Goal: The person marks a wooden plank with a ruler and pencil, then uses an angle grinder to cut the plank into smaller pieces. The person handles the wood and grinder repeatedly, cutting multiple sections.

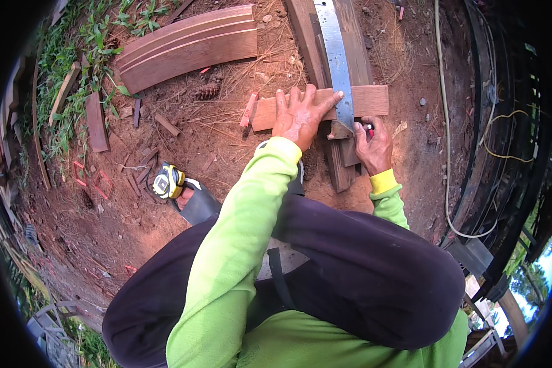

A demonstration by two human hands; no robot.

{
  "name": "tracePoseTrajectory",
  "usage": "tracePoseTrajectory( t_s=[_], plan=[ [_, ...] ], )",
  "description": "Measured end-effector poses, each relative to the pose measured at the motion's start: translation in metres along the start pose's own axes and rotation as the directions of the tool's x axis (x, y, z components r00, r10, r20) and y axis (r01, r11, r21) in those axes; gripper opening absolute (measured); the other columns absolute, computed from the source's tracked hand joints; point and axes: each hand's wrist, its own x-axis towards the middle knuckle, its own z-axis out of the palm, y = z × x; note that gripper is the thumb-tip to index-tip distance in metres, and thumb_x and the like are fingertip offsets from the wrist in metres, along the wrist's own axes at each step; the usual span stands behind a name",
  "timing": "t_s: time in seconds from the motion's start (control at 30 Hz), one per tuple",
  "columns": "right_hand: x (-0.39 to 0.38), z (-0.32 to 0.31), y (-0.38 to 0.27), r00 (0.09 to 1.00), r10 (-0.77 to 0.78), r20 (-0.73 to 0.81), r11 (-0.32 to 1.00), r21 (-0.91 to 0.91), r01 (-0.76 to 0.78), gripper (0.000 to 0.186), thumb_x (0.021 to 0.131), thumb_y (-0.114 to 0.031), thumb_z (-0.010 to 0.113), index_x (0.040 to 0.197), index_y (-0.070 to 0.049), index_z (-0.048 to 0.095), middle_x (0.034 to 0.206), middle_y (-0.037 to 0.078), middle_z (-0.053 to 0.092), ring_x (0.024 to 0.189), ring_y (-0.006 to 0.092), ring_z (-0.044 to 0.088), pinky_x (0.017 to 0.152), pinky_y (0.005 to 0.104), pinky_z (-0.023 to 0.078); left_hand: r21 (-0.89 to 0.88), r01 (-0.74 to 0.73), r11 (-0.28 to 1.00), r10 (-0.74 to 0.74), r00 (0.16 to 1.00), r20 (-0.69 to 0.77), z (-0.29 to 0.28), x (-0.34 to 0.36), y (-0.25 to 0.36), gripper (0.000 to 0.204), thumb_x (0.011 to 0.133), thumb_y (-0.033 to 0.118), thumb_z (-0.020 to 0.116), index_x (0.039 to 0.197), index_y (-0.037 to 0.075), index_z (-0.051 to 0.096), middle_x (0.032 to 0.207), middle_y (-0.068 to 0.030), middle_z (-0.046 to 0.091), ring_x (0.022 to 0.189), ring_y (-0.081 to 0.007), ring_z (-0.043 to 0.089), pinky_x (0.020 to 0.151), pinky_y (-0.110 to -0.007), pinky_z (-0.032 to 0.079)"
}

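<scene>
A short reddish-brown board (371, 101) lies crosswise over longer dark timbers (354, 46). Across it runs a long steel blade (332, 46) with small holes, like a carpenter's square, its brown end piece (340, 130) at the board's near edge. My left hand (300, 116) is spread flat on the board, its thumb pressing on the blade. Beside the blade's near end, my right hand (374, 144) is closed on a small pen (369, 129) with red and black parts. The pen's tip is too small to make out.
A yellow and black tape measure (168, 181) sits by my sandalled left foot (196, 205). Curved grooved boards (190, 46) lie at the far left, near a pine cone (207, 92). Wood scraps litter the reddish soil. A pale hose (444, 122) runs along the right.
</scene>
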Motion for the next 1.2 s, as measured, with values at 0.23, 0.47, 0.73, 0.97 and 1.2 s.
tracePoseTrajectory(
  t_s=[0.23,0.47,0.73,0.97,1.2],
  plan=[
    [-0.003,0.011,-0.001,0.996,0.071,0.052,0.997,0.03,-0.073,0.026,0.081,-0.021,0.073,0.093,0.001,0.066,0.086,0.017,0.067,0.075,0.0276,0.065,0.069,0.0373,0.051,-0.019,-0.005,1.0,0.006,1.0,0.016,-0.004,0.002,0.0,0.09,0.072,0.003,0.071,0.146,0.041,0.036,0.126,-0.013,0.047,0.116,-0.0354,0.047,0.1,-0.055,0.033],
    [0.004,0.01,-0.004,0.979,0.188,0.076,0.977,0.09,-0.194,0.019,0.079,-0.015,0.072,0.089,0.0,0.067,0.078,0.017,0.065,0.069,0.0262,0.062,0.066,0.0362,0.049,-0.059,-0.001,0.998,0.005,0.997,0.072,-0.005,0.002,0.001,0.092,0.071,0.003,0.072,0.146,0.04,0.034,0.134,-0.0158,0.042,0.122,-0.0403,0.043,0.104,-0.062,0.028],
    [-0.004,0.012,0.008,0.896,0.419,0.144,0.726,0.54,-0.426,0.011,0.084,-0.012,0.066,0.082,-0.001,0.066,0.065,-0.002,0.056,0.058,0.0065,0.047,0.054,0.0248,0.04,-0.188,0.0,0.982,-0.003,1.0,-0.015,0.005,-0.002,-0.01,0.09,0.078,0.009,0.07,0.151,0.01,0.019,0.146,-0.0173,0.035,0.134,-0.0407,0.034,0.108,-0.063,0.026],
    [-0.028,-0.024,0.015,0.801,0.568,0.188,0.328,0.841,-0.43,0.01,0.09,-0.016,0.067,0.091,-0.007,0.064,0.065,-0.008,0.049,0.05,0.0009,0.04,0.044,0.0179,0.032,-0.058,-0.005,0.998,0.011,0.996,0.092,0.001,0.0,-0.004,0.083,0.082,0.013,0.067,0.15,0.005,0.02,0.152,-0.0158,0.029,0.138,-0.0401,0.03,0.113,-0.057,0.024],
    [-0.042,-0.013,-0.024,0.793,0.523,0.313,0.234,0.842,-0.486,0.012,0.09,-0.017,0.068,0.091,-0.007,0.063,0.066,-0.008,0.049,0.049,0.0006,0.041,0.043,0.0177,0.033,-0.449,0.078,0.89,-0.16,0.976,-0.149,-0.013,-0.041,-0.006,0.056,0.09,0.021,0.062,0.138,0.003,0.042,0.127,-0.0239,0.054,0.119,-0.0397,0.053,0.099,-0.046,0.043]
  ],
)
